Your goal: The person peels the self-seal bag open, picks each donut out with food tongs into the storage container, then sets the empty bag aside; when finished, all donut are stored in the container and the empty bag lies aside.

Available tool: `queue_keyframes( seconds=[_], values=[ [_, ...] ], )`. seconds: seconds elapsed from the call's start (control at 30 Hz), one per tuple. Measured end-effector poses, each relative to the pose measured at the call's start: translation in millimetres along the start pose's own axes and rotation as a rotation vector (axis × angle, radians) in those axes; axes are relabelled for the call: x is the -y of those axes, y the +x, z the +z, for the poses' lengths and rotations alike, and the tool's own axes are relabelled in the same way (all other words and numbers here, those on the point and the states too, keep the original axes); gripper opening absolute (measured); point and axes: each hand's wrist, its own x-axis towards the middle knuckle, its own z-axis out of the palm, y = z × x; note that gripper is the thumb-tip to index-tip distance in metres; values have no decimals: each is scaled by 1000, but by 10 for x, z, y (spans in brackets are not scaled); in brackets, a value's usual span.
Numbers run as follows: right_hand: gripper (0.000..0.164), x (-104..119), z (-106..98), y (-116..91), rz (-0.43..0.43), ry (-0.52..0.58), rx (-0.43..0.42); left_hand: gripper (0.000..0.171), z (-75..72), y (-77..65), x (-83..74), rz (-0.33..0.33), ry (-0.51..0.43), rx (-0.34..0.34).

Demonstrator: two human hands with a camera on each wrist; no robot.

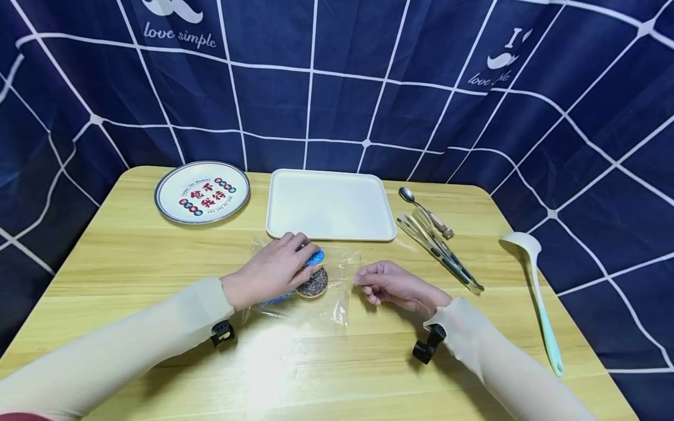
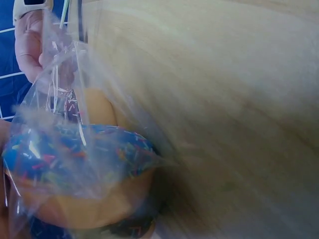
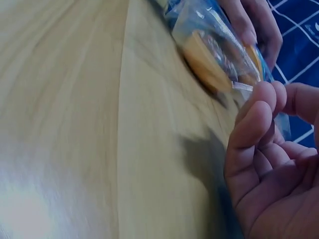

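Note:
A clear plastic bag [image 1: 339,301] with donuts inside lies on the table's middle. Through the film I see a chocolate donut [image 1: 315,285] with sprinkles, a blue-iced donut [image 1: 317,257] and part of another blue one [image 1: 277,299]. My left hand [image 1: 274,268] grips the bag from above, fingers bent over the upper blue donut; its palm hides part of the contents. At the bag's right edge, my right hand [image 1: 395,285] pinches the film between thumb and forefinger. Blue icing with colored sprinkles [image 2: 75,154] fills the lower left of the left wrist view.
Behind the bag is a white rectangular tray [image 1: 330,204], with a printed round plate [image 1: 202,193] to its left. A spoon [image 1: 421,207], metal tongs [image 1: 439,248] and a ladle [image 1: 536,280] with a green handle lie on the right. Blue gridded cloth [image 1: 337,105] surrounds the table.

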Motion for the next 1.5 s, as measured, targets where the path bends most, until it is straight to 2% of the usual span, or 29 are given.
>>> queue_keyframes(
  seconds=[0.27, 0.53, 0.67, 0.87, 1.1, 1.27, 1.5],
  values=[
    [16, -57, -123, 13, 18, -11, 24, 39, -14, 5, -8, -13, -7, 19],
    [16, -35, -151, -8, 33, 22, 51, 39, -10, 7, -10, -19, -11, 20],
    [20, 0, -106, -52, 25, 34, 63, 39, -15, 7, -15, -15, -3, 6],
    [20, 31, 67, -94, 67, -26, 75, 39, -25, 5, -25, -11, 4, 2],
    [22, 28, 234, -87, 103, -63, 43, 36, -2, 1, -17, -14, 2, 2],
    [24, 21, 255, -84, 91, -67, 40, 36, 16, 3, -12, -17, 6, 8],
    [16, 11, 193, -114, 58, -65, 96, 35, 27, 5, -10, -4, 12, -5]
  ],
)
